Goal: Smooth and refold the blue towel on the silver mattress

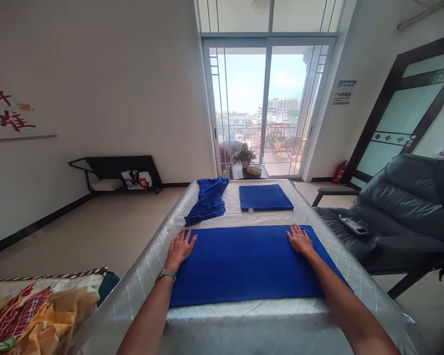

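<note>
A wide blue cloth [240,266], smooth and rectangular, lies across the near part of a mattress [244,308] with a pale, shiny cover. My left hand [182,246] rests flat on the cloth's far left corner, fingers spread, a watch on the wrist. Near the far right corner, my right hand [299,239] also lies flat on the cloth with its fingers stretched out. Beyond them sits a neatly folded blue cloth [265,197] with a small white tag at its near edge. To its left is a crumpled blue cloth [209,199].
A dark reclining chair [399,207] with a power strip [353,225] on its seat stands close on the right. Colourful fabrics [33,315] lie at the lower left. A small table with a potted plant [245,155] stands beyond the mattress, before a sliding glass door [240,88].
</note>
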Demonstrator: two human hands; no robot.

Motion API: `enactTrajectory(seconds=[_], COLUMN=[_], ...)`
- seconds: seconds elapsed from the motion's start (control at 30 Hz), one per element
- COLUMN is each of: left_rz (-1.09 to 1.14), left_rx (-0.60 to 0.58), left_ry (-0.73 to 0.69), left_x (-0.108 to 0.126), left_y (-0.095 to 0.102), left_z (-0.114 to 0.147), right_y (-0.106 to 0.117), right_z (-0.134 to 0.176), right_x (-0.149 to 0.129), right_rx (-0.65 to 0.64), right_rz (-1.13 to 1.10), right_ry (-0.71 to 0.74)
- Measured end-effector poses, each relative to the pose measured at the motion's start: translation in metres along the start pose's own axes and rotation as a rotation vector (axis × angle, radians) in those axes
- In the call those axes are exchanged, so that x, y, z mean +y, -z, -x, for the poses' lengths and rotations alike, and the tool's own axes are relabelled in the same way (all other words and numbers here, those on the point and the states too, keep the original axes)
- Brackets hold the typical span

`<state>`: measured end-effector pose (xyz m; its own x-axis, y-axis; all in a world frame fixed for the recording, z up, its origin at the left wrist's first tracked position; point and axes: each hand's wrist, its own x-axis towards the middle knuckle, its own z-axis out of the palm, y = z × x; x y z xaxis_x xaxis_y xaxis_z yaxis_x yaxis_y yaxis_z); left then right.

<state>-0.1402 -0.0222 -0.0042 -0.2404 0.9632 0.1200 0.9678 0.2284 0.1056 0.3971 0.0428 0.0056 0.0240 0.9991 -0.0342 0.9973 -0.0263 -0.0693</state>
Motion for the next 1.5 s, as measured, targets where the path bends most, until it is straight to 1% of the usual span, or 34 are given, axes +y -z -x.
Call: enactTrajectory(seconds=[0.1, 0.17, 0.37, 0.53, 0.6, 0.63, 0.7, 0.73, 0.77, 0.8, 0.83, 0.87, 0.93, 1.0, 1.07, 1.1, 1.13, 1.2, 1.3, 1.4, 1.47, 1.5], left_rz=[-0.002, 0.000, -0.008, -0.014, -0.016, -0.024, -0.039, -0.037, -0.027, -0.010, 0.012, 0.033, 0.074, 0.107, 0.130, 0.134, 0.135, 0.128, 0.128, 0.117, 0.100, 0.091], left_rx=[-0.006, 0.000, 0.040, 0.011, 0.043, 0.087, 0.206, 0.256, 0.285, 0.290, 0.275, 0.244, 0.193, 0.169, 0.138, 0.118, 0.099, 0.071, 0.054, 0.035, 0.025, 0.020], left_ry=[0.012, 0.007, -0.010, -0.008, -0.009, -0.012, -0.031, -0.053, -0.089, -0.137, -0.199, -0.269, -0.411, -0.500, -0.546, -0.555, -0.555, -0.542, -0.537, -0.511, -0.463, -0.434], left_x=[-0.007, -0.009, -0.009, -0.008, -0.006, -0.004, 0.007, 0.016, 0.028, 0.043, 0.061, 0.082, 0.126, 0.168, 0.199, 0.209, 0.216, 0.222, 0.219, 0.207, 0.191, 0.179], left_y=[0.002, 0.001, -0.001, 0.003, 0.006, 0.008, 0.012, 0.014, 0.016, 0.018, 0.019, 0.020, 0.019, 0.014, 0.006, 0.001, -0.004, -0.014, -0.023, -0.024, -0.021, -0.019], left_z=[-0.001, -0.002, -0.002, -0.002, 0.000, 0.002, 0.006, 0.009, 0.011, 0.015, 0.018, 0.021, 0.027, 0.032, 0.033, 0.034, 0.033, 0.032, 0.030, 0.027, 0.023, 0.021], right_y=[0.000, 0.000, 0.002, 0.007, 0.011, 0.012, 0.014, 0.015, 0.015, 0.016, 0.016, 0.017, 0.018, 0.018, 0.017, 0.015, 0.012, 0.006, -0.001, -0.001, 0.001, 0.002], right_z=[-0.003, -0.003, -0.004, -0.004, -0.002, 0.000, 0.006, 0.010, 0.015, 0.020, 0.026, 0.032, 0.042, 0.049, 0.051, 0.051, 0.050, 0.048, 0.045, 0.040, 0.034, 0.031], right_x=[0.032, 0.043, 0.048, 0.051, 0.051, 0.049, 0.040, 0.032, 0.020, 0.005, -0.013, -0.034, -0.079, -0.122, -0.154, -0.164, -0.172, -0.178, -0.175, -0.162, -0.144, -0.132], right_rx=[0.019, 0.021, 0.023, 0.015, 0.016, 0.029, 0.098, 0.151, 0.205, 0.250, 0.269, 0.257, 0.217, 0.169, 0.127, 0.100, 0.072, 0.029, 0.005, -0.010, -0.019, -0.022], right_rz=[0.012, 0.013, -0.009, -0.013, -0.019, -0.018, 0.001, 0.014, 0.026, 0.033, 0.032, 0.014, -0.045, -0.103, -0.140, -0.149, -0.154, -0.153, -0.149, -0.145, -0.130, -0.117], right_ry=[-0.086, -0.111, -0.134, -0.162, -0.178, -0.191, -0.211, -0.199, -0.170, -0.109, -0.029, 0.056, 0.218, 0.356, 0.421, 0.433, 0.431, 0.413, 0.397, 0.361, 0.310, 0.280])
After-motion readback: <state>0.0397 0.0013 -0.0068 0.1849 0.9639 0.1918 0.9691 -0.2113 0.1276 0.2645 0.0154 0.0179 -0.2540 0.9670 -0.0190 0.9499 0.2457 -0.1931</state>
